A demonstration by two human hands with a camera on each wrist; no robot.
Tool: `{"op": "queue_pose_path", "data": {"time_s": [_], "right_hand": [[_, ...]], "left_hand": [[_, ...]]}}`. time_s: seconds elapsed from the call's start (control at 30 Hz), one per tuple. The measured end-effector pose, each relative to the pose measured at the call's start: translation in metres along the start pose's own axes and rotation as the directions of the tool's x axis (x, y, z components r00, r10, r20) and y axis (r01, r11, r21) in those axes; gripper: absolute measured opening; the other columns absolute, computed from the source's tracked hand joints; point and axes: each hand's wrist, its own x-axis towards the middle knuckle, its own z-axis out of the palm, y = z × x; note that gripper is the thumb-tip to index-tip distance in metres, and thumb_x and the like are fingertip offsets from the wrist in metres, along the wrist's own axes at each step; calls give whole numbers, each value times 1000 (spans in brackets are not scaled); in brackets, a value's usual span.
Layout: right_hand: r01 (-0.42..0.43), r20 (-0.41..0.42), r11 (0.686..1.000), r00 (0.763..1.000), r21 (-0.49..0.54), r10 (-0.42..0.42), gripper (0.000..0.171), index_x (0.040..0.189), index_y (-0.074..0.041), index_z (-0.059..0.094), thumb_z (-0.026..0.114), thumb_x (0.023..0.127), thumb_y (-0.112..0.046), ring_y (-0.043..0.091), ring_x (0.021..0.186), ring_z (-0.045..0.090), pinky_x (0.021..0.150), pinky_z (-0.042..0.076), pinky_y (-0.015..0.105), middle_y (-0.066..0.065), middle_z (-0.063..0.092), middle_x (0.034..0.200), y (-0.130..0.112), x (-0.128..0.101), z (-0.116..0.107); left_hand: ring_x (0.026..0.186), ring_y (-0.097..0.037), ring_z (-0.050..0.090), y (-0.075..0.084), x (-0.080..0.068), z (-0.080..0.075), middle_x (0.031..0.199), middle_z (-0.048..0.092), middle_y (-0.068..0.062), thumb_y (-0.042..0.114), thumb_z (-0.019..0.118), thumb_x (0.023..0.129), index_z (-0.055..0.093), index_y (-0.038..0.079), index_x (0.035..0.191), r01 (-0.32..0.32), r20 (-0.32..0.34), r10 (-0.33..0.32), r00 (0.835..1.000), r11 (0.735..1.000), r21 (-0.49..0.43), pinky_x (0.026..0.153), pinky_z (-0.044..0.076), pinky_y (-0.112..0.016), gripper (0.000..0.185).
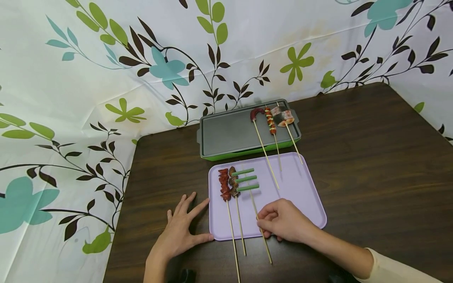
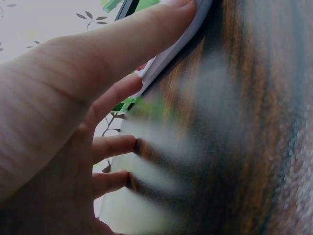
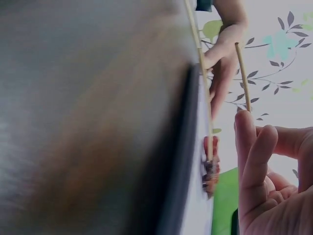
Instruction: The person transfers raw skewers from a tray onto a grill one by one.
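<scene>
So three skewers (image 1: 272,125) lie on the grill (image 1: 226,133); three wait on the tray (image 1: 301,188), right hand (image 1: 283,220) pinching the green one (image 1: 253,196), left hand (image 1: 180,232) flat, steadying.

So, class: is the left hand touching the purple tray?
Touching. In the head view the left hand's thumb meets the purple tray's near-left corner; the left wrist view shows fingers against its edge.

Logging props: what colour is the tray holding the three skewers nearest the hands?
Pale lilac tray; clearest in the head view.

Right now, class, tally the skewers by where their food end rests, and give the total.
Skewers on the grill pan: 3
Skewers on the purple tray: 3, one pinched by the right hand
Total: 6
</scene>
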Motion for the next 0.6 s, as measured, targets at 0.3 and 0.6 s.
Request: {"op": "queue_pose_path", "data": {"time_s": [0.3,0.6], "right_hand": [[53,-1,998,999,-45,-53,14,92,1,71,70,90,-12,32,61,67,41,47,28,3,68,68,-36,7,-15],[64,-60,987,995,-149,-74,13,97,-1,73,69,91,-13,19,64,69,46,52,35,3,71,72,-67,34,-46]], "left_hand": [[147,-40,11,0,0,2,161,21,-8,70,74,69,38,44,149,-1,-5,1,1000,1000,-8,94,10,-84,92],[147,-40,9,-2,0,2,162,20,-7,72,73,68,37,45,149,9,6,-9,1000,1000,-6,95,9,-84,93]]}}
